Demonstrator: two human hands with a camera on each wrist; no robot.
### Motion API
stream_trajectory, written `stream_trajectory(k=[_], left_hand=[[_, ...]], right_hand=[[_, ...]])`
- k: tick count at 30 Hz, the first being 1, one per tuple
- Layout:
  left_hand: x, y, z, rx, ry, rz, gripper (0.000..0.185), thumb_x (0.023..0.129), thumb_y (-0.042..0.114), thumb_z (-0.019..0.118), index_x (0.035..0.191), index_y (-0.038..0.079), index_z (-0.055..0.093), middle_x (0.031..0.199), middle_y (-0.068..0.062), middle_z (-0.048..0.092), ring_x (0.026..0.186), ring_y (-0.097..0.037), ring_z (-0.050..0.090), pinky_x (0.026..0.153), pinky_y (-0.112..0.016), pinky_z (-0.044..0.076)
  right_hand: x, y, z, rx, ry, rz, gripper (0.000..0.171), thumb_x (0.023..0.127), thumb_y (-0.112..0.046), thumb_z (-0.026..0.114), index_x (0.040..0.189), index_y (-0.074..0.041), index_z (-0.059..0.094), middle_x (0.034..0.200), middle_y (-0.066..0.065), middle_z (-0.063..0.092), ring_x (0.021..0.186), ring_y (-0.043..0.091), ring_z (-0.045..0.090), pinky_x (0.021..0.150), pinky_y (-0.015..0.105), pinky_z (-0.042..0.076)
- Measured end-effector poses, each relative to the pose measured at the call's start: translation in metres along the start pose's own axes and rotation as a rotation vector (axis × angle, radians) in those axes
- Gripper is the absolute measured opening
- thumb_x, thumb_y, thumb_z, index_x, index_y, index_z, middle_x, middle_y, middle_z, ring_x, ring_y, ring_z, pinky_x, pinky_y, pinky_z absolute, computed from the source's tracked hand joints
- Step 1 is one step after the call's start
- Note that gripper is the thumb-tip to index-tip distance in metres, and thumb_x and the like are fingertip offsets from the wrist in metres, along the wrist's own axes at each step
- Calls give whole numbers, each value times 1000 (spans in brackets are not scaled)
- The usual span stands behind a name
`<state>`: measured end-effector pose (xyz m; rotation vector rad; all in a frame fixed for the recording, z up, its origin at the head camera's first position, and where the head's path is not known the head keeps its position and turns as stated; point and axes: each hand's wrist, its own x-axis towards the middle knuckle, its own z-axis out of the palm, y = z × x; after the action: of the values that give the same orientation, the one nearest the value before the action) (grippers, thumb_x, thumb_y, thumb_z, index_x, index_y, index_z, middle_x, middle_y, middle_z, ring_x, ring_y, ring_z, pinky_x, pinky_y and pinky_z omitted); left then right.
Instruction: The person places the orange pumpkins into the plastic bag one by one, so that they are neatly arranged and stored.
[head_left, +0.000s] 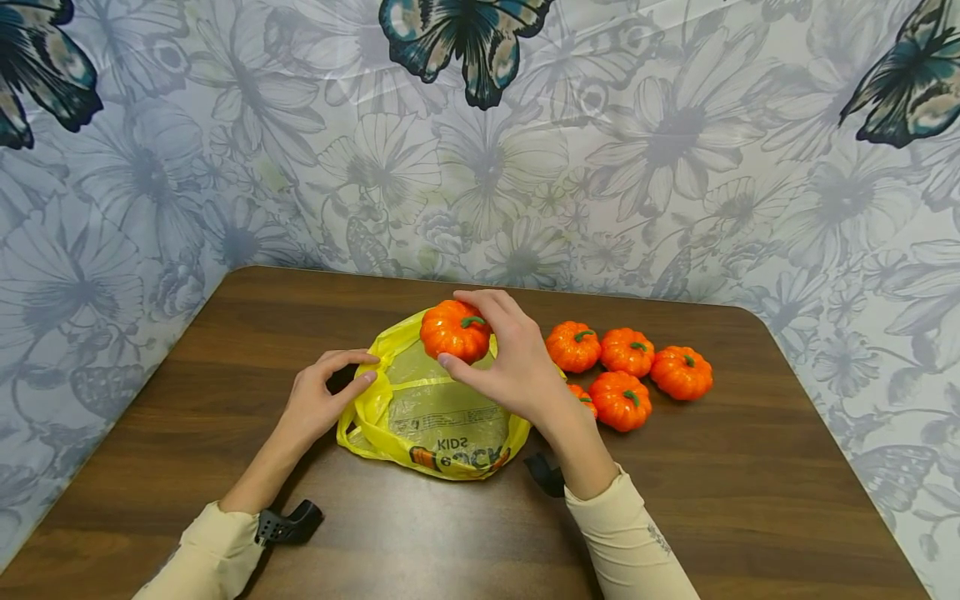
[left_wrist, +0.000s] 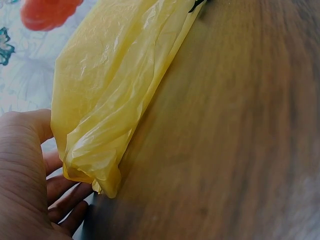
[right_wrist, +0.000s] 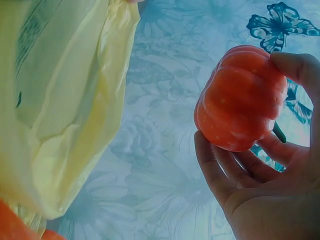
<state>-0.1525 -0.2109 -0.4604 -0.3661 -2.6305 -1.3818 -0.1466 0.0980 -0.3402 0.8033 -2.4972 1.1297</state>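
One small orange pumpkin [head_left: 454,331] is up in the right hand [head_left: 517,367], thumb under its near side and fingertips curled over the far side by the green stem, so the grasp is firm; it hangs just above the open mouth of the yellow plastic bag [head_left: 431,412], which looks like the reason it is carried there rather than beside the others; the right wrist view shows the same grip from below, pumpkin [right_wrist: 240,100] cupped in bent fingers [right_wrist: 220,170], bag [right_wrist: 60,105] to one side. The left hand [head_left: 322,400] pinches the bag's rim between thumb and curled fingers, lifting that edge, presumably to keep the mouth open; the left wrist view shows the plastic [left_wrist: 110,95] bunched at the palm. Count now: one pumpkin in hand; five more [head_left: 626,371] clustered on the brown table [head_left: 750,500] just right of the bag, one half hidden behind the right wrist; one bag; two hands at work.
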Motion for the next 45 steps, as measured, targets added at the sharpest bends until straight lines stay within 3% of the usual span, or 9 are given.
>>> stream_trajectory(k=[10, 15, 22, 27, 45], left_hand=[[0, 1, -1, -7, 0, 7, 26, 99, 30, 76, 123, 19, 77, 133, -7, 71, 131, -32, 60, 115, -60, 39], [0, 1, -1, -11, -3, 1, 27, 99, 31, 75, 123, 18, 77, 133, -7, 71, 131, -31, 59, 115, -60, 39], [0, 1, -1, -16, -2, 8, 27, 100, 30, 75, 123, 17, 77, 133, -8, 71, 131, -32, 60, 114, -60, 40], [0, 1, -1, -13, 0, 17, 26, 100, 28, 75, 122, 15, 77, 134, -9, 70, 131, -33, 59, 114, -61, 39], [0, 4, -3, -10, 0, 16, 24, 99, 27, 77, 119, 15, 78, 134, -11, 71, 131, -33, 59, 114, -61, 40]], right_hand=[[1, -6, 10, -2, -57, 23, 66, 89, -34, 82, 147, -15, 57, 140, -1, 58, 125, 14, 60, 105, 34, 55], [0, -7, 19, -5, -104, 34, 66, 88, -34, 83, 146, -15, 58, 138, -2, 58, 123, 14, 60, 102, 34, 57], [-4, -7, 38, -81, -219, 30, 70, 86, -39, 84, 147, -13, 57, 140, 1, 58, 123, 17, 60, 106, 37, 53], [-6, -6, 48, -116, -252, 38, 71, 86, -41, 84, 146, -13, 58, 139, 1, 58, 127, 19, 57, 110, 41, 50], [-14, -3, 78, -190, -443, 49, 72, 90, -46, 81, 149, -14, 56, 140, 2, 59, 125, 20, 59, 105, 40, 54]])
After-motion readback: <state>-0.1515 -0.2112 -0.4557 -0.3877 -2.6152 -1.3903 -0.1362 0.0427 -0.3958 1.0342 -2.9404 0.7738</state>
